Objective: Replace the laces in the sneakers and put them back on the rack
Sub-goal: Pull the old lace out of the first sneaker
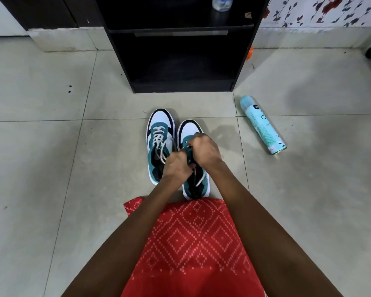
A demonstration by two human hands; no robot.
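Two teal, white and black sneakers stand side by side on the floor tiles, toes pointing at the rack. The left sneaker (160,133) is laced with a white lace, its ends loose. Over the right sneaker (190,127) both hands work. My left hand (176,167) is closed near the shoe's tongue, and my right hand (205,150) is closed over the upper eyelets. A white lace end (200,180) hangs below the hands into the shoe's opening. Which hand pinches the lace is hidden by the fingers. The black shoe rack (180,61) stands just beyond, its lower shelf open.
A light-blue spray can (262,124) lies on the floor to the right of the sneakers. A plastic jar (222,3) sits on the rack's upper shelf. An orange object (249,52) peeks out behind the rack's right side. My red patterned garment (191,243) covers the near floor.
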